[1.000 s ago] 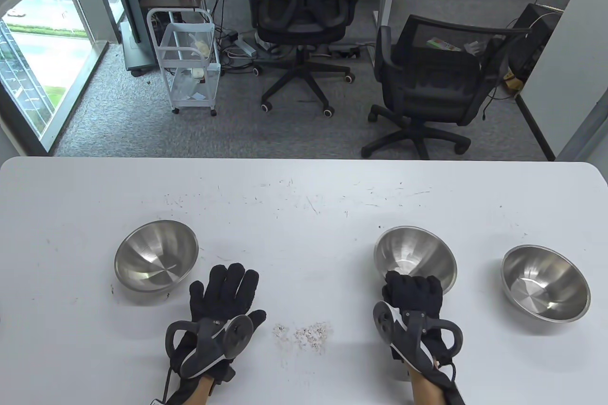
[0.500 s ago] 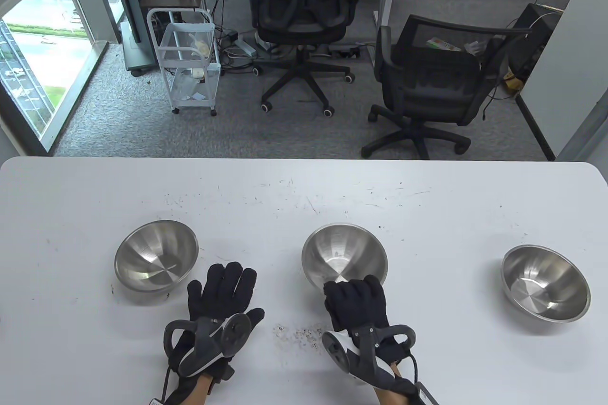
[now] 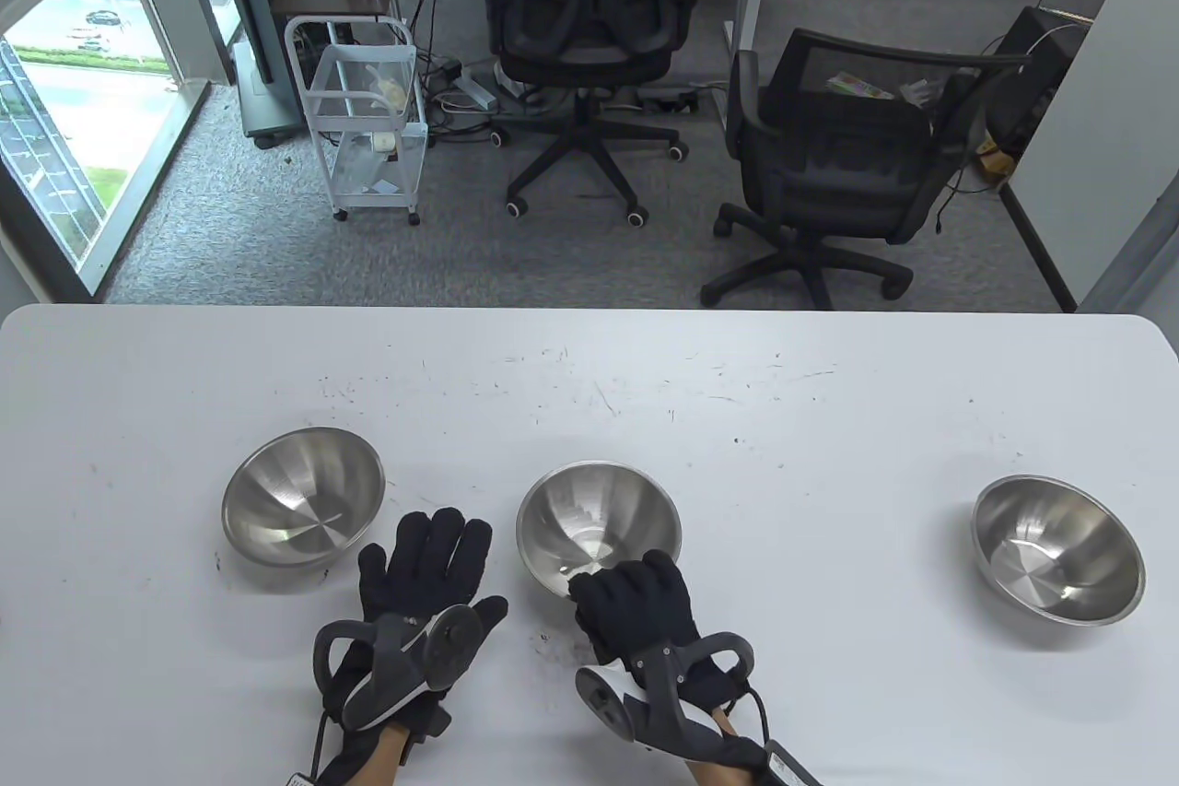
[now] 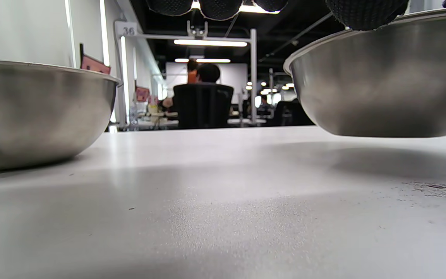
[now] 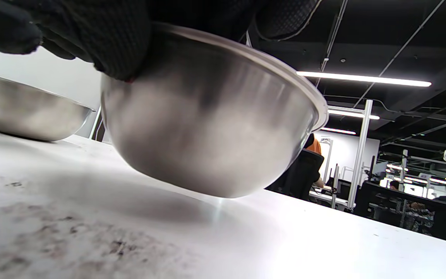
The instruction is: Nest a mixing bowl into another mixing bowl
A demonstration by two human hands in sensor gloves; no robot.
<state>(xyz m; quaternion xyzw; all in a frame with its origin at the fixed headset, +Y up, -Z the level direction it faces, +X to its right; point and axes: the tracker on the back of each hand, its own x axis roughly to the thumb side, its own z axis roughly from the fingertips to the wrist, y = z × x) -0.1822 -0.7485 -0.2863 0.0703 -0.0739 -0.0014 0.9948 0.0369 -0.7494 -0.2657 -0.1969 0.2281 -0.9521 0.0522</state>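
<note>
My right hand point(image 3: 636, 602) grips the near rim of a steel mixing bowl point(image 3: 597, 524) and holds it just above the table, tilted away from me. It shows off the surface in the right wrist view point(image 5: 207, 135) and in the left wrist view point(image 4: 385, 77). A second steel bowl point(image 3: 302, 496) sits on the table to the left, also in the left wrist view point(image 4: 33, 112) and the right wrist view point(image 5: 25, 112). My left hand point(image 3: 428, 565) lies flat on the table between the two bowls, fingers spread, holding nothing.
A third steel bowl point(image 3: 1057, 548) sits at the right of the white table point(image 3: 589, 381). Dark crumbs point(image 3: 543, 639) lie near my right hand. Office chairs point(image 3: 829, 169) and a white cart point(image 3: 368, 123) stand beyond the far edge.
My right hand has carried the gripped bowl leftward from the right-centre of the table to the middle, close to my left hand. The left hand has barely moved.
</note>
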